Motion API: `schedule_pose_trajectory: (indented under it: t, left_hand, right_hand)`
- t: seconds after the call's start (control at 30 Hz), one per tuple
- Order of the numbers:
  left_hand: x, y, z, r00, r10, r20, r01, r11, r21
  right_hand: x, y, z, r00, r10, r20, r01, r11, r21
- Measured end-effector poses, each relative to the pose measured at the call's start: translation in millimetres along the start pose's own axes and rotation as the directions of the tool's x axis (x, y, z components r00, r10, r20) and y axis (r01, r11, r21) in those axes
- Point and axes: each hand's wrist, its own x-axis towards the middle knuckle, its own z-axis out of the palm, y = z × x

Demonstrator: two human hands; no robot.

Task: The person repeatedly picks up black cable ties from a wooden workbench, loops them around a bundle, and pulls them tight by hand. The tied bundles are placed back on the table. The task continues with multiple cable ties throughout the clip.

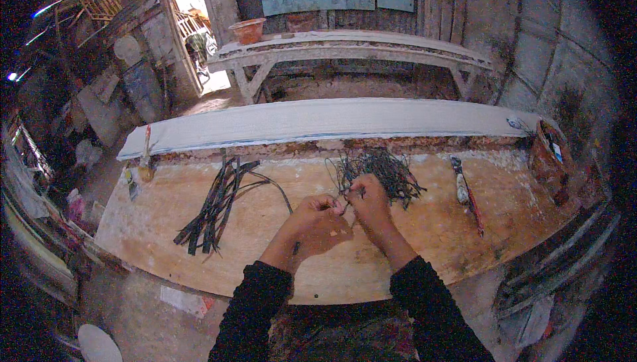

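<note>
Both my hands meet above the middle of the wooden table. My left hand (318, 227) is closed, thumb and fingertips pinching a thin dark strip. Beside it, my right hand (369, 204) is also closed in a pinch on the strip, just short of a heap of tangled dark strips (388, 173). The strip between the fingertips is too small to make out clearly. To the left lies a loose bundle of long, flat dark strips (213, 206); one strip curves from it toward my left hand. A small dark piece shows at my left wrist.
A long white-covered board (332, 120) runs along the table's far edge. On the right lie a slim tool with a red shaft (472, 203) and a reddish-brown pot (547, 156). A brush (146, 159) is at far left. Behind stands a bench (358, 50) with an orange basin (248, 31).
</note>
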Motion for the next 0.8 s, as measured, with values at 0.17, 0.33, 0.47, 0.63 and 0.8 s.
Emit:
schedule_pose_trajectory:
  t: [0.17,0.33,0.47,0.63,0.8]
  left_hand:
    - [-9,15,9,0.966,0.103,0.237,-0.086,0.993,-0.085]
    - [-2,0,-2,0.988,0.076,0.133,-0.051,0.981,-0.186]
    - [1,16,-13,0.969,0.168,-0.178,-0.119,0.958,0.26]
    - [14,-12,-36,0.796,0.206,-0.569,-0.19,0.978,0.088]
    - [11,-2,-30,0.687,0.341,-0.642,-0.183,0.936,0.301]
  right_hand:
    - [6,8,-4,0.993,0.116,-0.004,-0.116,0.992,0.053]
    - [9,21,4,0.993,0.113,-0.032,-0.109,0.99,0.093]
    - [14,21,-5,0.988,0.153,-0.021,-0.153,0.988,0.02]
    - [5,8,-7,0.912,0.328,0.247,-0.393,0.872,0.293]
    - [-4,-22,-8,0.781,0.165,0.603,-0.494,0.753,0.434]
